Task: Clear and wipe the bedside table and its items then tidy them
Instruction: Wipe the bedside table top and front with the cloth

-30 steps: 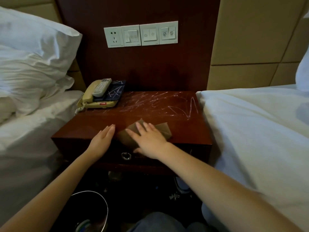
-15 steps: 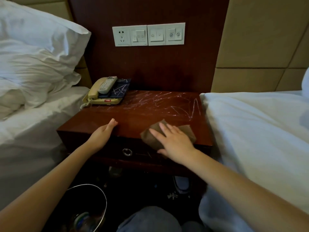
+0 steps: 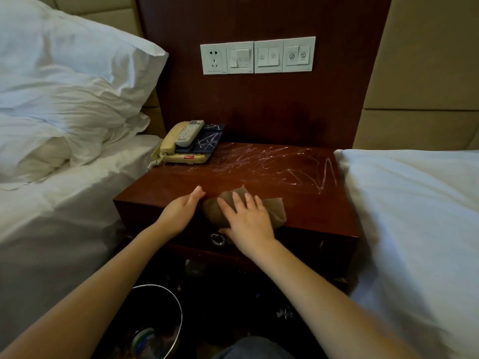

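At lower centre the right hand [image 3: 248,218] presses flat, fingers straight, on the brown cloth [image 3: 274,210] at the bedside table [image 3: 316,211] front edge, with the white scribbles [image 3: 293,172] up-frame and rightward, farther from the flat, empty left hand [image 3: 181,211].

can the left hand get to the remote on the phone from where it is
Probably yes. The left hand rests open on the front edge of the table, holding nothing, and the remote lies atop the phone at the back left corner with nothing standing between.
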